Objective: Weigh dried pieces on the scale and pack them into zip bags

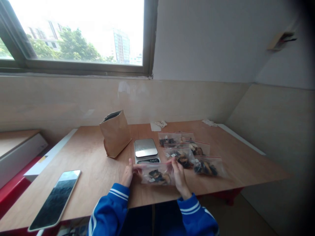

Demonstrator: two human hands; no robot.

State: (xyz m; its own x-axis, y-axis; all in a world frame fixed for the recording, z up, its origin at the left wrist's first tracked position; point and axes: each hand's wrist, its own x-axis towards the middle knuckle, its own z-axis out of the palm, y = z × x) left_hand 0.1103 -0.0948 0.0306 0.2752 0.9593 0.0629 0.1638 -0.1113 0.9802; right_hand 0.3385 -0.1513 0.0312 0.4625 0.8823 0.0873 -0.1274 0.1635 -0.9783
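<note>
Both my hands hold a small clear zip bag [157, 175] with dark dried pieces inside, just above the wooden table's [93, 170] near edge. My left hand [128, 174] pinches the bag's left end. My right hand [179, 177] grips its right end, fingers closed along the top. Several more filled zip bags [189, 152] lie to the right. A small digital scale [146, 150] with a steel plate sits just beyond the held bag. An open brown paper bag [115, 132] stands left of the scale.
A phone [55, 199] lies screen up at the table's near left. Crumpled white paper [158, 125] and another scrap [209, 122] lie by the back wall. A window is above, and a lower ledge with a red edge is at the left.
</note>
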